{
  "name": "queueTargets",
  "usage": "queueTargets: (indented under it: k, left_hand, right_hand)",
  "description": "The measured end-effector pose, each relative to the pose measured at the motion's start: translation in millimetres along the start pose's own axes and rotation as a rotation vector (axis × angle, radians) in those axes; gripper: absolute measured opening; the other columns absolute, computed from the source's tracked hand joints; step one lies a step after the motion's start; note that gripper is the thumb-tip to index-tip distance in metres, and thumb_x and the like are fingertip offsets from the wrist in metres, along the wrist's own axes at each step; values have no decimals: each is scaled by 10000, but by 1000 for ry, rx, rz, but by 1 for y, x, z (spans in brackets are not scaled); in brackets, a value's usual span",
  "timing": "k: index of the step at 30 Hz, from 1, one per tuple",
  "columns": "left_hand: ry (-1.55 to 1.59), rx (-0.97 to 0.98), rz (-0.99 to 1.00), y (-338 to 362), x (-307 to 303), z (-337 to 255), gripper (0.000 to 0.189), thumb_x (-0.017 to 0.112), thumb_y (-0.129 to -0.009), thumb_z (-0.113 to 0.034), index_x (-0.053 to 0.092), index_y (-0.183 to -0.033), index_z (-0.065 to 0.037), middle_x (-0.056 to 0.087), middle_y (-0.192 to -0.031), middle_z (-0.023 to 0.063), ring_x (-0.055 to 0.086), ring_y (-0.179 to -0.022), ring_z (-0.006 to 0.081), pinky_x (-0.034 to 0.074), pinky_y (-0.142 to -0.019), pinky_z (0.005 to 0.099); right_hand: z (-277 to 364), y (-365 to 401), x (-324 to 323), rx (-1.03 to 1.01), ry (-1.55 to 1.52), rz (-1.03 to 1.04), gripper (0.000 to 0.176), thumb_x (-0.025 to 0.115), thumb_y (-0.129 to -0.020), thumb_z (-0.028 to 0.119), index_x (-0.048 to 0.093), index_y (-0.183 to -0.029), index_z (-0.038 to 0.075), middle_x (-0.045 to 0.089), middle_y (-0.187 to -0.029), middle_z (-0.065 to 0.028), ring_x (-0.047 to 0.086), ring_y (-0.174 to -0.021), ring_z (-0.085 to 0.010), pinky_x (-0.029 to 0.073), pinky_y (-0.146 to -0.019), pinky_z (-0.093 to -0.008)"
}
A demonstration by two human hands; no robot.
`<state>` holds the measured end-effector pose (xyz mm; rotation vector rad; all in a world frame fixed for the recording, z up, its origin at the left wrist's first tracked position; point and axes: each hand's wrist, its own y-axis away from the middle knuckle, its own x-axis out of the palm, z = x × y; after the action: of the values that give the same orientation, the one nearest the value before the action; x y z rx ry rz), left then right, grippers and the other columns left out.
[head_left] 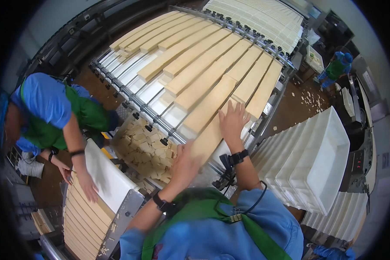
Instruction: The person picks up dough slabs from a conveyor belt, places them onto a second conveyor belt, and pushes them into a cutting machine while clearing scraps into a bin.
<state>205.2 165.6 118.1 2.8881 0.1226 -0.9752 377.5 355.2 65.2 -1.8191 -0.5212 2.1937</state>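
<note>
While the right hand (234, 119) lies splayed over the top of one long pale slab (209, 139), the left hand (184, 164) is half curled at its near end; motion blur there, can't tell if it's clamped. Slab sits at the near edge of the conveyor surface (172, 115), front end sticking out toward the wearer. Surface is white, split by thin lengthwise rails, with more pale slabs (208, 102) fanned across it in long rows, some end to end. Metal crossbar (145, 115) with black knobs runs along the near edge, similar bar (247, 30) at the far end, white gridded panels (264, 15) beyond. Below the near edge: heap of broken pale pieces (147, 149). Left side, a co-worker (50, 102) in blue and green has hands at a second white belt (102, 167), next to narrow strips (82, 212) packed side by side. Right side: nested white trays (323, 164) tipped sideways. Brown floor (279, 110), scraps (312, 102) scattered near another person (339, 67) at upper right. Only marking: red characters on a dark control panel (357, 164), far right, too small to read.
</note>
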Motion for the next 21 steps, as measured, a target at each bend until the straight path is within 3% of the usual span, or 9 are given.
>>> queueTargets:
  k: [3,5,6,10,11,16,19,21]
  left_hand:
    - [85,16,-78,-19,26,4,626,689,-958,-197,465,-1532,-85,523,-1305,216,623,-1161,437,524,-987,514]
    - [50,93,-136,-23,33,6,549,629,-1032,-182,459,-1546,-86,505,-1330,212,645,-999,367,541,-921,453]
    - [49,89,-141,-23,33,8,549,629,-1032,-182,459,-1546,-86,505,-1330,212,645,-999,367,541,-921,453]
    - [156,115,-109,-17,22,7,575,528,-1011,-45,426,-1575,-97,462,-1369,226,618,-1092,397,525,-967,474]
    - [190,140,-75,-15,17,4,619,492,-984,16,412,-1586,-100,448,-1386,230,606,-1129,410,518,-989,481]
    - [155,150,-25,-11,7,18,774,416,-861,119,394,-1602,-105,414,-1450,241,569,-1229,435,484,-1082,479]
    - [179,247,-62,-12,15,42,760,416,-843,121,444,-1572,-91,459,-1422,224,550,-1278,403,460,-1117,436]
    - [258,229,-202,-6,22,66,746,425,-813,124,501,-1528,-71,516,-1371,200,532,-1311,362,423,-1151,391]
  right_hand:
    - [-5,26,-9,-56,-94,54,634,685,-1004,373,529,-1526,49,493,-1529,-253,364,-1515,-430,241,-1172,-708]
    - [-9,49,-14,-115,-175,88,629,689,-1004,355,523,-1528,49,486,-1535,-255,358,-1517,-440,233,-1179,-704]
    - [-10,62,-21,-158,-312,128,629,670,-1010,332,504,-1547,51,472,-1560,-247,350,-1523,-448,223,-1203,-667]
    - [2,95,-55,-349,-698,288,666,666,-989,289,471,-1576,42,426,-1621,-232,314,-1552,-453,184,-1264,-590]
    - [6,100,-61,-364,-718,375,704,693,-960,295,469,-1571,28,413,-1629,-238,303,-1566,-439,155,-1273,-608]
    - [12,104,-50,-416,-621,316,740,725,-932,299,460,-1573,41,433,-1609,-231,366,-1539,-414,158,-1262,-656]
    - [12,105,-41,-509,-605,195,602,732,-910,233,584,-1482,119,479,-1571,-190,436,-1498,-382,201,-1242,-689]
    - [10,105,-38,-853,-385,63,417,719,-878,162,723,-1294,195,537,-1504,-151,493,-1453,-340,253,-1215,-712]
